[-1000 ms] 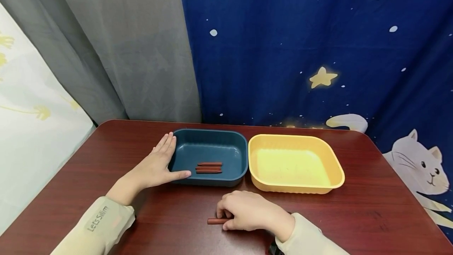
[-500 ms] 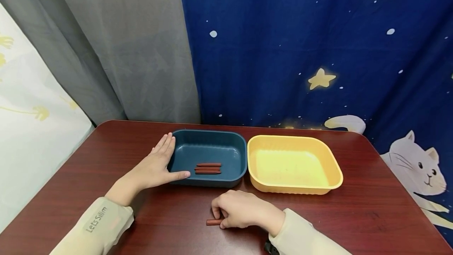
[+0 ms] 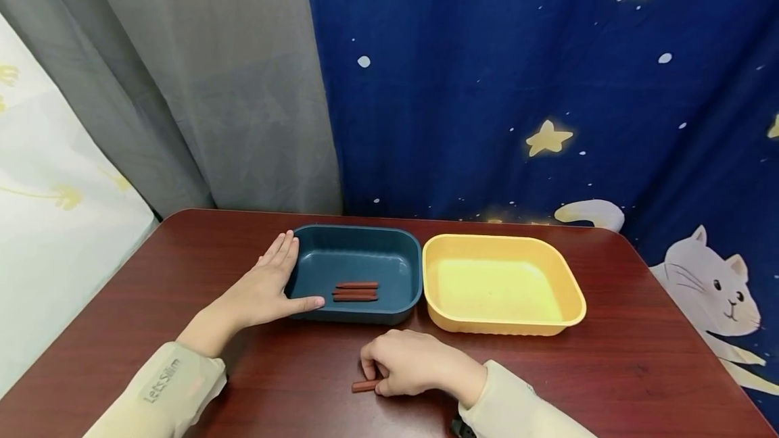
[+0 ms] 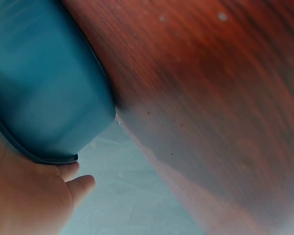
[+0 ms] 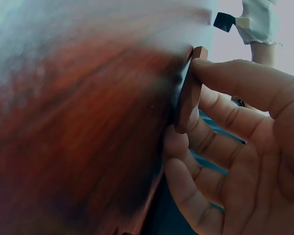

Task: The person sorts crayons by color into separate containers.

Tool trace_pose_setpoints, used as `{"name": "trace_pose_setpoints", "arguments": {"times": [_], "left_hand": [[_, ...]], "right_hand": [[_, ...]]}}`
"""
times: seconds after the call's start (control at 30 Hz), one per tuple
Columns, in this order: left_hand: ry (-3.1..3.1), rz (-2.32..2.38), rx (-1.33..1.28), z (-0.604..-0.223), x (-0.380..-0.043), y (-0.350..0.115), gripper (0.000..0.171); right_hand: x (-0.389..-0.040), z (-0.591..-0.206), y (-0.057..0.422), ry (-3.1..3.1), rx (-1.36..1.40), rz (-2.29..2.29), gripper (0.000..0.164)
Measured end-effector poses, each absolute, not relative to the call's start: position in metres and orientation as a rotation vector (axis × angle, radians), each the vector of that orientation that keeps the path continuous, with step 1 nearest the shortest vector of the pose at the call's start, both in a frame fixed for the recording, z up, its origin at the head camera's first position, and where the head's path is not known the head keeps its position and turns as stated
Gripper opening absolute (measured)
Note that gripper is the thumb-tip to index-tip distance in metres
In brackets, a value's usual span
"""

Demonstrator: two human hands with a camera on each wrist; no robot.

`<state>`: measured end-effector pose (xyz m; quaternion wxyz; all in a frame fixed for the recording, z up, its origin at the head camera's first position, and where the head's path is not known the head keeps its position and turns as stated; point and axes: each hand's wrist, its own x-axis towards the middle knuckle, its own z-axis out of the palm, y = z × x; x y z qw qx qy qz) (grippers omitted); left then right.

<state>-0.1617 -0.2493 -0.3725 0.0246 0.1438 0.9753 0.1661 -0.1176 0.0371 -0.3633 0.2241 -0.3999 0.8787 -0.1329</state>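
My left hand (image 3: 264, 289) lies against the left side of the dark blue tray (image 3: 398, 313), fingers extended along its rim and thumb over the front corner. In the left wrist view the tray's outer wall (image 4: 54, 83) rises above the palm. My right hand (image 3: 420, 365) pinches a short reddish-brown faceted stick (image 3: 363, 386) between thumb and fingers, low over the table in front of the tray. The right wrist view shows the stick (image 5: 189, 98) under the thumb tip. Several similar sticks (image 3: 356, 292), with tapered ends, lie side by side inside the blue tray.
A yellow tray (image 3: 505, 328) stands right beside the blue one, with nothing in it. Both are near the back edge of the dark red wooden table (image 3: 292, 384). Behind hang a grey curtain (image 3: 243, 86) and a blue star-patterned curtain (image 3: 438, 86).
The stick in my right hand has tilted slightly, its left end now a little lower. My left hand stays on the blue tray. The head view has shifted slightly.
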Motion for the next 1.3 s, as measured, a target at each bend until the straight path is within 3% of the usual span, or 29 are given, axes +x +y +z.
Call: {"name": "trace_pose_setpoints", "arguments": {"times": [0.57, 1.3], "left_hand": [[3.024, 0.506, 0.443, -0.373, -0.162, -0.25, 0.125], [3.021, 0.507, 0.446, -0.371, -0.161, -0.25, 0.125]], "right_hand": [[-0.123, -0.36, 0.035, 2.329, -1.198, -0.545, 0.012], [-0.13, -0.35, 0.026, 2.23, -1.371, -0.813, 0.009]]}}
